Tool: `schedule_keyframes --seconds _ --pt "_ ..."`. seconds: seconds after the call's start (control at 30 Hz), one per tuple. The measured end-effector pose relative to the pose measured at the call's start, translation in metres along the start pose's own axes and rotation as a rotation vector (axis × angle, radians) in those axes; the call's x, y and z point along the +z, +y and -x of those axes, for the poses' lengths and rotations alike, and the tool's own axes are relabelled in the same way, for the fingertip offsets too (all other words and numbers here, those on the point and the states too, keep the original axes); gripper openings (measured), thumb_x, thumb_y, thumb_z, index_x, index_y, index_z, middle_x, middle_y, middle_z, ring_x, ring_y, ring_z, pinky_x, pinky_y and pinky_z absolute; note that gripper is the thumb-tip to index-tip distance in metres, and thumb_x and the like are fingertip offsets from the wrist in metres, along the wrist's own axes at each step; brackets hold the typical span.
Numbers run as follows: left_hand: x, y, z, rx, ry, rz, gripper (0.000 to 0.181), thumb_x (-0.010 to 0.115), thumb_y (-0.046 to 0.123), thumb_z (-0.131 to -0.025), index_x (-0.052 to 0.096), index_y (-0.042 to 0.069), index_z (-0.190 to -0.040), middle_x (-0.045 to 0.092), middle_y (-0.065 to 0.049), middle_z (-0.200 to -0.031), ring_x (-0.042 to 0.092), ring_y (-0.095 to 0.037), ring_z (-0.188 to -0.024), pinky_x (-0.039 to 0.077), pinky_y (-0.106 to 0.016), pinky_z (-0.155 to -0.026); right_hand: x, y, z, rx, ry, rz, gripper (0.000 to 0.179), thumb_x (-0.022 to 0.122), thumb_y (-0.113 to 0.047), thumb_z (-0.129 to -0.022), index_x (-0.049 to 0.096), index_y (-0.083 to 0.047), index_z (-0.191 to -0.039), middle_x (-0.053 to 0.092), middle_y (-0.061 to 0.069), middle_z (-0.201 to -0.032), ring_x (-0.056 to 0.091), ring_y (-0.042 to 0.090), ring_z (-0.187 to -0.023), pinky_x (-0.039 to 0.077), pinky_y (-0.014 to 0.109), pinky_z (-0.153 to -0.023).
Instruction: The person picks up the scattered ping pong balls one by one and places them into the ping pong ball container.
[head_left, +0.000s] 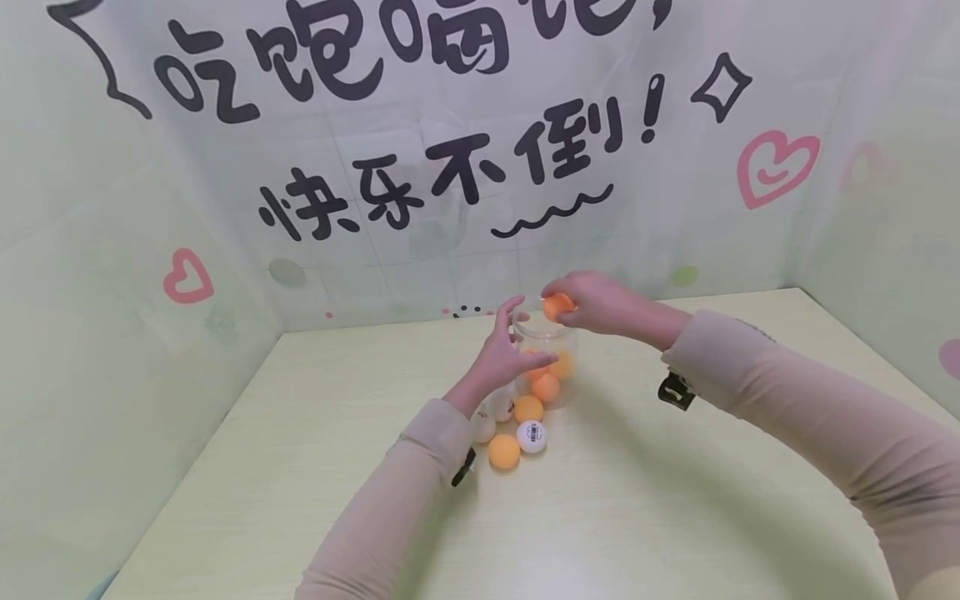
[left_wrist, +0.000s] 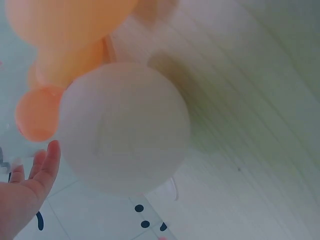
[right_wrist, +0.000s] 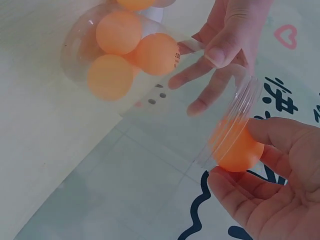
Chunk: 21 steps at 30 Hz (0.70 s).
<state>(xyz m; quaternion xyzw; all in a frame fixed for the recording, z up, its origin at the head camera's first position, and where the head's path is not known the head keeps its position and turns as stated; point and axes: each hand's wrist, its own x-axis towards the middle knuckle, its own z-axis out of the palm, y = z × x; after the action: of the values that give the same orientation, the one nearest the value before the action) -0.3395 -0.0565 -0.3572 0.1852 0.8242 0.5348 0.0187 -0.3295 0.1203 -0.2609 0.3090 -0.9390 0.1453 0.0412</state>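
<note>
A transparent jar (head_left: 542,340) stands on the table with several orange ping-pong balls (right_wrist: 157,53) at its bottom. My left hand (head_left: 504,354) holds the jar from the left, thumb in front and fingers around the far side. At the jar's mouth, my right hand (head_left: 611,304) pinches another orange ping-pong ball (right_wrist: 237,150) between thumb and fingers; the jar's rim overlaps that ball in the right wrist view. In the left wrist view, a white ping-pong ball (left_wrist: 125,130) looms large beside the left hand's fingers (left_wrist: 47,167).
In front of the jar lie loose balls: orange ones (head_left: 504,452) and white ones (head_left: 532,436), some partly hidden by the left forearm. The pale wooden table (head_left: 300,467) meets a printed white curtain (head_left: 420,275) at its back edge, and curtain flanks both sides.
</note>
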Motion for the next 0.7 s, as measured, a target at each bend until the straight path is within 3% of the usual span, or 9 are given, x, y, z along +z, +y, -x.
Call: schedule_keyframes --seconds 0.17,0.7 --pt "-0.0011 0.0055 0.0035 0.005 -0.005 0.005 0.093 0.077 0.023 -0.073 0.015 0.025 -0.142 0.035 -0.01 -0.139 0.038 -0.031 -0.124 0.033 -0.044 -0.102 -0.0014 -0.0014 0.0004 -0.021 -0.053 0.009 0.035 0.061 -0.005 -0.084 0.058 0.002 -0.118 0.06 0.017 -0.115 0.053 0.033 -0.106 0.042 0.045 -0.092" --pt "-0.0002 -0.0004 0.0 -0.011 -0.004 -0.003 0.095 0.078 0.025 -0.072 0.014 0.028 -0.142 0.035 -0.007 -0.14 0.038 -0.032 -0.123 0.036 -0.045 -0.1 -0.0009 -0.0041 -0.0026 -0.03 -0.087 0.011 0.034 0.061 -0.002 -0.083 0.058 0.003 -0.116 0.061 0.018 -0.114 0.054 0.033 -0.105 0.043 0.045 -0.093"
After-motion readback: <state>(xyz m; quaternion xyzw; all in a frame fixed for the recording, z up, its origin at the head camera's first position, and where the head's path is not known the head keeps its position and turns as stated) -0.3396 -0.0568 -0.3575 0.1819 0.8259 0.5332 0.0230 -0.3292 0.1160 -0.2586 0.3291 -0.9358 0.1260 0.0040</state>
